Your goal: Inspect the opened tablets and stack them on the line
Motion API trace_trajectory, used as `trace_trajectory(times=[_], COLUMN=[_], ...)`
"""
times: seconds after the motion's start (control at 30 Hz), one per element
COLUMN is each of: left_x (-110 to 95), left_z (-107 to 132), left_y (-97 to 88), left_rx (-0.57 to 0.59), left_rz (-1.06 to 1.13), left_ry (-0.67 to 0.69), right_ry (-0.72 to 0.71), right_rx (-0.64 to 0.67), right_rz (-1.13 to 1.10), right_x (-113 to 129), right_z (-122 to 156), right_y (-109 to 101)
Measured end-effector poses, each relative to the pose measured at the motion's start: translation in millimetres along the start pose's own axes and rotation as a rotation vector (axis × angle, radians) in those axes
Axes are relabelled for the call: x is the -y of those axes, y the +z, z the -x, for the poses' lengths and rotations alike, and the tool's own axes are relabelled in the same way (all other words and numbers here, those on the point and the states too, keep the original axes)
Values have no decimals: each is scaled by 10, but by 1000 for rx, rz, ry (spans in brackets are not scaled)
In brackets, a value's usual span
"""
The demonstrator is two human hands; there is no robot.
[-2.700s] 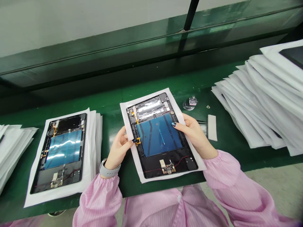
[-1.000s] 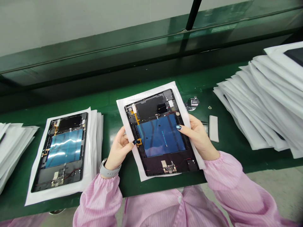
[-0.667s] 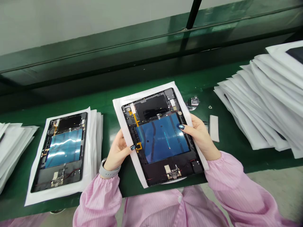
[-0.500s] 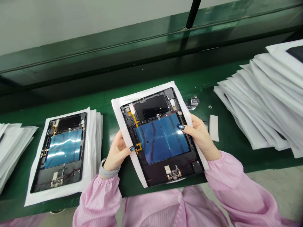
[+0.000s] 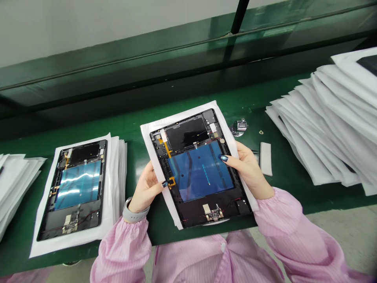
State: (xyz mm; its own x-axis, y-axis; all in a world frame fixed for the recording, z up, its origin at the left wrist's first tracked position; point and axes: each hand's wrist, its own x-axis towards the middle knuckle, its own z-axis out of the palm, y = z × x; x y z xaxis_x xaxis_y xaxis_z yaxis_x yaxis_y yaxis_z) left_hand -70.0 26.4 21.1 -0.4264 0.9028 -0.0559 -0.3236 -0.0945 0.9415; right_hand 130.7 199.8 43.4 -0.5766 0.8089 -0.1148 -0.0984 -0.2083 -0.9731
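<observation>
Between my hands is an opened tablet (image 5: 193,214), its blue battery, circuit boards and orange flex cables showing. A white foam sleeve (image 5: 150,137) lies beneath it, its edges sticking out past the frame. My left hand (image 5: 146,188) grips the left edge, thumb on the rim by the orange cable, fingers hidden underneath. On the opposite edge, my right hand (image 5: 250,169) holds the tablet and sleeve together, thumb resting over the blue battery. The tablet is tilted slightly, above the green table.
A second opened tablet (image 5: 48,230) lies on a stack of white sleeves (image 5: 118,177) at left. More sleeves (image 5: 17,188) lie farther left. A tall sleeve stack (image 5: 321,118) leans at right. Nearby are a tally counter (image 5: 240,125) and a white block (image 5: 266,159).
The held tablet has shifted very slightly, its lower edge a little higher in view. Both hands keep the same grip.
</observation>
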Motion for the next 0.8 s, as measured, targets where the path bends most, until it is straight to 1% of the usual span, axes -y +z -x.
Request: trace_trajectory(times=[0.2, 0.4, 0.63, 0.8], left_x=[56, 81, 75, 93], left_z=[21, 18, 10, 12], left_y=[-70, -79, -75, -89], left_rx=[10, -8, -45, -46], left_rz=[-28, -52, -102, -108], left_ry=[-27, -23, -24, -27], right_ry=[16, 16, 15, 3], right_rx=[15, 30, 24, 28], right_rz=[-13, -68, 4, 15], right_x=[-17, -11, 6, 18], right_z=[-7, 4, 4, 15], right_y=[-20, -12, 8, 10])
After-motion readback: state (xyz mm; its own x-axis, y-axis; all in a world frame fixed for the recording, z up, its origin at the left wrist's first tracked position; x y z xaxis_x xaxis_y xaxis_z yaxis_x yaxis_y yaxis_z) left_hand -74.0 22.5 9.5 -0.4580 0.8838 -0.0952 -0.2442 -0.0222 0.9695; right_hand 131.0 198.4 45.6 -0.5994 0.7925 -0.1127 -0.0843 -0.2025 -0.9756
